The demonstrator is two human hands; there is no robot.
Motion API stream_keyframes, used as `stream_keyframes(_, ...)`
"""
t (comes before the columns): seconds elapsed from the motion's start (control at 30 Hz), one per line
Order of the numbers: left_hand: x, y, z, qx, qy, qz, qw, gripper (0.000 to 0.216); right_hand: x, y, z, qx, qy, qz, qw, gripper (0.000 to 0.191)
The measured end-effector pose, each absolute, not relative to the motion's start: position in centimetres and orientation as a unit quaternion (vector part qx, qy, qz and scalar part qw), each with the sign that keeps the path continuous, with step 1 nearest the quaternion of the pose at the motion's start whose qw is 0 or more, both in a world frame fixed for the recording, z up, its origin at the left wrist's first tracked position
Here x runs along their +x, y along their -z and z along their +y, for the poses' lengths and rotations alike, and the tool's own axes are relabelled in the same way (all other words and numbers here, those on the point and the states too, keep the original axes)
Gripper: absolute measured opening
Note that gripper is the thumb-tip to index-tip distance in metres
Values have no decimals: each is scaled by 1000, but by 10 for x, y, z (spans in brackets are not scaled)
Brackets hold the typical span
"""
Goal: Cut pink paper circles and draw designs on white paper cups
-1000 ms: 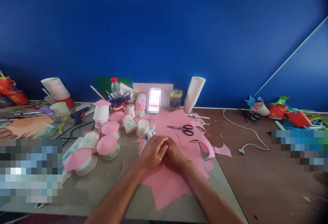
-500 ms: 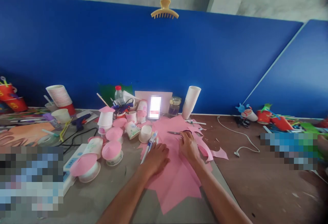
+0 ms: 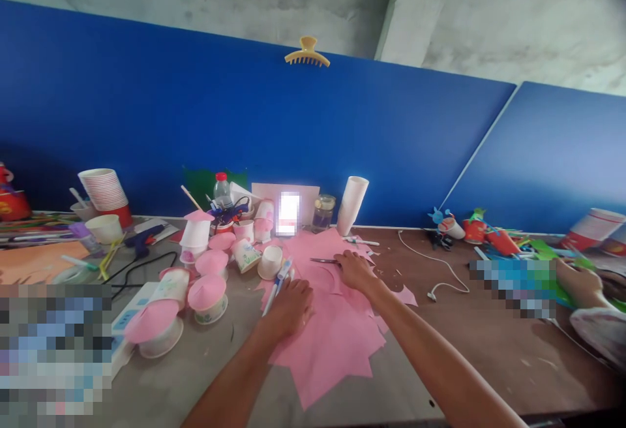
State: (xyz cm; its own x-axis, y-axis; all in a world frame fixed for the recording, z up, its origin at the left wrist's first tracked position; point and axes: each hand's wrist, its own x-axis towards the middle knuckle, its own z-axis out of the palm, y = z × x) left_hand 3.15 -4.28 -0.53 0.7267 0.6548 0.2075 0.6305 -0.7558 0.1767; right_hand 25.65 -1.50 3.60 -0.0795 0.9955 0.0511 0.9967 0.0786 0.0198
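My left hand (image 3: 292, 305) rests on a pile of pink paper sheets (image 3: 332, 343) in the middle of the table, fingers curled loosely, right beside a blue and white pen (image 3: 276, 280). My right hand (image 3: 355, 269) lies further back on the pink paper, covering the handles of the scissors (image 3: 323, 260), whose blades stick out to the left of it. Whether the fingers grip the handles is hidden.
Several paper cups with pink paper lids (image 3: 209, 290) stand to the left. A tall stack of white cups (image 3: 353, 204), a jar (image 3: 323, 212) and a water bottle (image 3: 222, 190) line the blue partition (image 3: 293, 128). A white cable (image 3: 435, 268) lies right. Another person's hand (image 3: 580, 281) is at far right.
My hands were clasped together on the pink paper. They have parted: the right hand moved back onto the scissors, the left stayed by the pen. The view tilted upward.
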Motion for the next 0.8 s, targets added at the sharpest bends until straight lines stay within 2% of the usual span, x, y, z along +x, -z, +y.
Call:
stream_keyframes(0.27, 31, 3, -43, 926, -133, 348, 60, 16, 262, -40, -10, -683, 2, -730, 5, 27)
stream_keyframes(0.4, 32, -1, -44, 927, -129, 347, 61, 14, 256, -40, -22, -711, 3, -701, 51, 40)
stream_keyframes(0.5, 34, -5, -43, 920, -155, 351, 79, 13, 253, -38, -40, -723, -16, -684, 92, 39)
stream_keyframes(0.57, 33, -9, -42, 906, -218, 351, 92, 19, 250, -34, -54, -728, -41, -670, 140, 38)
stream_keyframes(0.63, 30, -13, -39, 875, -319, 356, 80, 24, 246, -30, -67, -723, -94, -633, 262, 38)
stream_keyframes(0.7, 26, -14, -35, 820, -424, 382, 39, 26, 240, -27, -76, -709, -129, -601, 346, 38)
stream_keyframes(0.8, 17, -12, -26, 733, -505, 455, -24, 37, 231, -25, -84, -707, -137, -584, 375, 37)
